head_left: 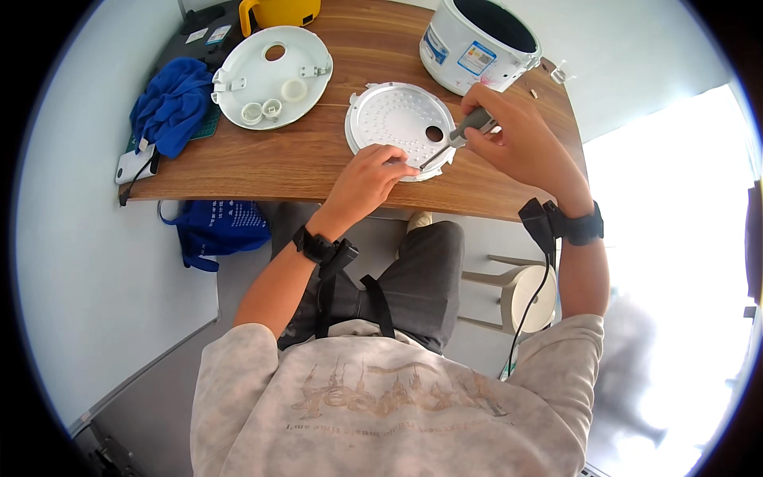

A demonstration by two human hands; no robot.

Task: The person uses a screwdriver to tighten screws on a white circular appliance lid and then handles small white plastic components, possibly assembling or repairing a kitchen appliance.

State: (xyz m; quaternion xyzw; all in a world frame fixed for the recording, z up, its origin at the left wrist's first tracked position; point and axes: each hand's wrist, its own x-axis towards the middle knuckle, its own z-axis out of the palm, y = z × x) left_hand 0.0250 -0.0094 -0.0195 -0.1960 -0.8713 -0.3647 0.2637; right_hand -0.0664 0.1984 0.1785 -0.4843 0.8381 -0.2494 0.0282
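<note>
Screwdriver (458,138): in your right hand (520,139), fingers (475,95) closed around it, tip at five o'clock on the white disc (391,119).
Left hand (366,177): your fingers bent at the disc's six o'clock; hold cannot be told.
Disc position: table (270,168), twelve o'clock from you.

On table (270,167): plate (394,126) lay near front edge; pot (477,60) stood behind, to its right; lid (269,77) lay left of plate, cloth (169,103) left of lid.

Screwdriver handle (478,121) partly hidden
</note>
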